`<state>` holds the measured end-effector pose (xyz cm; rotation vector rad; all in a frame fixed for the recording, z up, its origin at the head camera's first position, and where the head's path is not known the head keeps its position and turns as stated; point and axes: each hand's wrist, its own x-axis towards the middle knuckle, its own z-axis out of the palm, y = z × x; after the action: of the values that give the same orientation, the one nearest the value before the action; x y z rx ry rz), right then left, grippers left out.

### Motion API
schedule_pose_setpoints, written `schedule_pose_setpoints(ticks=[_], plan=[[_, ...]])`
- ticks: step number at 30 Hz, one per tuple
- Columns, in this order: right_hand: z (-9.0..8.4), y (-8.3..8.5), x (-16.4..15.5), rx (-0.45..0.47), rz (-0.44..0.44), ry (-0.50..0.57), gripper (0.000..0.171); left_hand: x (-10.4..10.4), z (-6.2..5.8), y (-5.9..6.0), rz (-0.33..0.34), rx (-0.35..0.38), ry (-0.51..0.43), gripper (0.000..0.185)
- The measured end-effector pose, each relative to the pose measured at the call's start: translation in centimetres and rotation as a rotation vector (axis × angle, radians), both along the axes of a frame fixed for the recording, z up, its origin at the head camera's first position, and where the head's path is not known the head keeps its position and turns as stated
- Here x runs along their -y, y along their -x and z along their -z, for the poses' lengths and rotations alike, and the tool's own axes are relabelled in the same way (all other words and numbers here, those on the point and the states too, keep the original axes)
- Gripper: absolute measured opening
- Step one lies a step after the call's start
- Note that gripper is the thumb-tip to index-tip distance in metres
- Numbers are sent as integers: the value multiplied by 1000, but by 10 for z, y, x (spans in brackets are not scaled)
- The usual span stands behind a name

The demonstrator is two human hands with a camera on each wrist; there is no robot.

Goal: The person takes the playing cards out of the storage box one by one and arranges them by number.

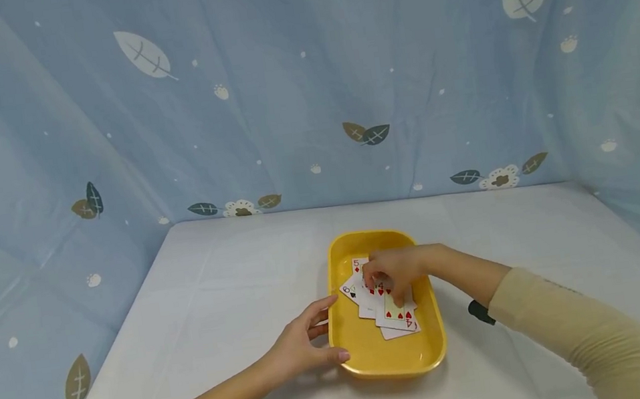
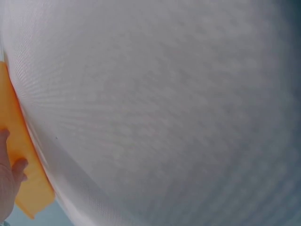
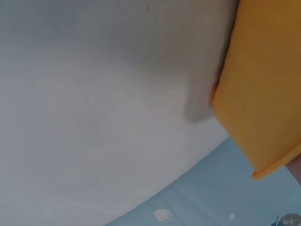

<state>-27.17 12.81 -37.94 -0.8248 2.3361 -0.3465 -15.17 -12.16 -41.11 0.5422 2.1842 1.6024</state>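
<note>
A yellow tray (image 1: 371,354) sits on the white table and holds several playing cards (image 1: 397,314), face up, mostly red hearts. My right hand (image 1: 389,274) reaches into the tray from the right, fingers curled down onto the spread cards. My left hand (image 1: 305,343) grips the tray's left rim, thumb on the near corner and fingers along its outer side. The left wrist view shows a strip of the tray's outer wall (image 2: 23,160) with my fingertips (image 2: 19,167) against it. Only the tray's outer wall (image 3: 263,94) shows in the right wrist view.
The white table (image 1: 217,294) stretches to the left and behind the tray. A blue cloth backdrop (image 1: 292,82) with leaf prints encloses the table at the back and both sides. A black strap (image 1: 481,313) sits on my right forearm.
</note>
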Motion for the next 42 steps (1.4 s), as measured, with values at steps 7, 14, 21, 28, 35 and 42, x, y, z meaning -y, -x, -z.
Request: schedule_pose_setpoints(ticks=[7,14,21,28,35,42], plan=[[4,3,2,-15,-19,-14,41,1,1,0,9,-10,-7,88],[7,5,3,-24,-39,1,42,0,0,0,9,-2,-11,86],[8,3,1,23,54,25,37,1,2,1,10,-5,-13,86],[7,1,-2,6,45,96,21,2,3,2,19,-3,-10,88],[5,1,-11,24,62,240,15,2,3,2,32,2,0,87],[-3,2,-22,-15,128,403,20,2,2,1,30,4,6,86]])
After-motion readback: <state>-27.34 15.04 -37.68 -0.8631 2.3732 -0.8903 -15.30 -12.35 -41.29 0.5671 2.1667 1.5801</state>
